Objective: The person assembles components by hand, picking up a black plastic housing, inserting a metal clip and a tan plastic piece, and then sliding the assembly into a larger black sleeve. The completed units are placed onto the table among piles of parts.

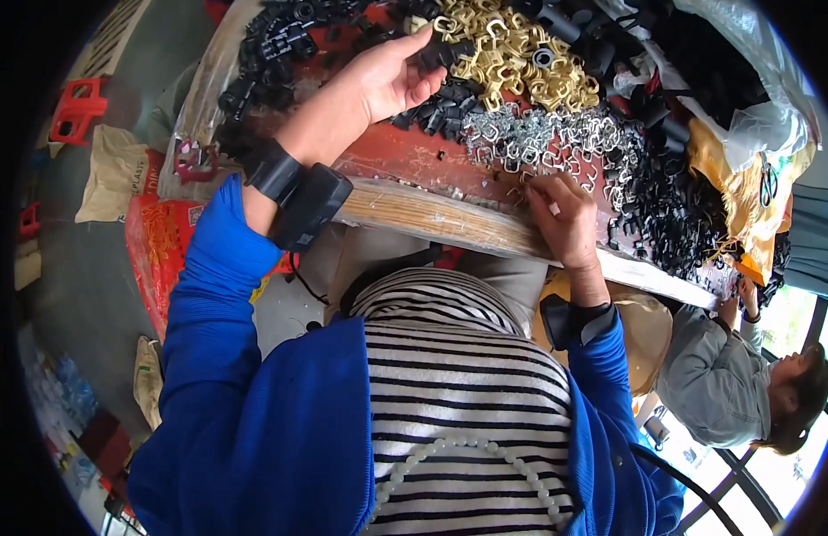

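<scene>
At the far side of the table, my left hand [392,82] is curled, palm up, around a black plastic part [441,55] between its thumb and fingers. Beyond that hand lies a heap of yellow-gold clip-like pieces [494,54]. My right hand [564,214] is closed in a pinch over the table's near edge; whatever sits at its fingertips is too small to name. Silver bent metal clips [530,134] are piled just past the right hand. Loose black plastic pieces [443,112] lie between the left hand and the silver clips.
A wrapped wooden rim [441,214] borders the red tabletop [387,152]. Black parts [664,214] spread to the right, beside a yellow sack [713,161]. A co-worker [722,375] sits at the right end, hands at the table. Red plastic stool [77,109] and sacks stand left.
</scene>
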{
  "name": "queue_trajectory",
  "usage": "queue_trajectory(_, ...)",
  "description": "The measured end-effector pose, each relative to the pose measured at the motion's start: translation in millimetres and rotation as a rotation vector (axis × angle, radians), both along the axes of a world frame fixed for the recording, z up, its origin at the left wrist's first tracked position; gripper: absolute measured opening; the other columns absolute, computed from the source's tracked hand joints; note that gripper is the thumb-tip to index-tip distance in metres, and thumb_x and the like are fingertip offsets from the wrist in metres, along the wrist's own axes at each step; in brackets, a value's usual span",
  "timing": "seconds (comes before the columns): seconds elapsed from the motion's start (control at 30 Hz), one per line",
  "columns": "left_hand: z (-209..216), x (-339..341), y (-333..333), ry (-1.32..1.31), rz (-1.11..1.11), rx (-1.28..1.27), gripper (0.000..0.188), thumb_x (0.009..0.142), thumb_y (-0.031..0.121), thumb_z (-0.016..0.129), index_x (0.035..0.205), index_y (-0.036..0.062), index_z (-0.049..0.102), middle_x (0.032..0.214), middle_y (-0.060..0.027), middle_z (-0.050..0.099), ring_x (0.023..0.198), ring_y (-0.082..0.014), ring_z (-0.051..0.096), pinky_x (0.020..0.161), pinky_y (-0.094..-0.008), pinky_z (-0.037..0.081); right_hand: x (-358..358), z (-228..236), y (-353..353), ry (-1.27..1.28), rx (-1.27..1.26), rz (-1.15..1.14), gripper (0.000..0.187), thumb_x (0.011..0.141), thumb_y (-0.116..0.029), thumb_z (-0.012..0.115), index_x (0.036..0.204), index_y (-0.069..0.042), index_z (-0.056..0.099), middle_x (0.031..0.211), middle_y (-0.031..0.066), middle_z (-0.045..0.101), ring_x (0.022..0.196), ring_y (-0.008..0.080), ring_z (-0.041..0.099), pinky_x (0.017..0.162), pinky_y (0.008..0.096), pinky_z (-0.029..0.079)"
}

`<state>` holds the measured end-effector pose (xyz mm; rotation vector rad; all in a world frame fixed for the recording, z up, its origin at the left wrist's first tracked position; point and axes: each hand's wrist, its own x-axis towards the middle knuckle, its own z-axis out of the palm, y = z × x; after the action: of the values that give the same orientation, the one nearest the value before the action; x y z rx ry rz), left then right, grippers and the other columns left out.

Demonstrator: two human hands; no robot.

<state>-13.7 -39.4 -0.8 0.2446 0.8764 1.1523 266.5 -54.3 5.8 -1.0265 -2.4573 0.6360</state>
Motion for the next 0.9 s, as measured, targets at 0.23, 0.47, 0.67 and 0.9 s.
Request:
queue_trajectory(0.23, -9.6, 9.7, -8.0, -0.247, 0.011, 0.105, 0.021, 0.076, 0.017, 0.056, 0.087, -0.0005, 0.052, 0.078, -0.0116, 0.054, 0.063, -0.0138, 0.054, 0.051, -0.0182, 0.048, -34.8, -3.0, 0.8, 0.074, 0.105, 0.193, 0.009, 0.067, -0.004, 0.057, 0.076, -0.004, 0.055, 0.068, 0.0082, 0.052, 0.054, 0.023, 0.052, 0.049, 0.0295, 0.042)
queue_trajectory(0.47, 3.4, 20.0, -53.2, -0.114, 0.032, 0.122, 0.016, 0.075, 0.012, 0.056, 0.087, 0.0005, 0.053, 0.079, -0.0088, 0.055, 0.068, -0.0142, 0.056, 0.06, -0.0195, 0.049, -55.0, -16.0, -6.4, -0.109, 0.194, 0.198, 0.006, 0.071, -0.009, 0.053, 0.076, -0.006, 0.051, 0.069, 0.0087, 0.048, 0.057, 0.0273, 0.052, 0.05, 0.0343, 0.043)
queue_trajectory(0.67, 14.2, 32.5, -83.2, -0.03, -0.025, 0.124, 0.014, 0.076, 0.011, 0.056, 0.085, 0.0009, 0.052, 0.077, -0.0062, 0.055, 0.067, -0.0141, 0.056, 0.061, -0.021, 0.049, -60.2, -11.0, -5.6, -0.186, 0.234, 0.166, 0.005, 0.073, -0.01, 0.05, 0.074, -0.007, 0.048, 0.069, 0.0101, 0.047, 0.056, 0.0282, 0.052, 0.048, 0.0356, 0.043)
queue_trajectory(0.9, -6.5, 65.4, -85.2, 0.201, 0.006, 0.208, 0.014, 0.074, 0.008, 0.056, 0.086, 0.0067, 0.048, 0.067, -0.001, 0.052, 0.058, -0.0108, 0.053, 0.051, -0.0229, 0.045, -50.5, -14.5, 2.4, -0.029, 0.063, 0.087, 0.008, 0.073, -0.01, 0.049, 0.078, -0.004, 0.047, 0.069, 0.0124, 0.05, 0.055, 0.0249, 0.051, 0.047, 0.0324, 0.042)
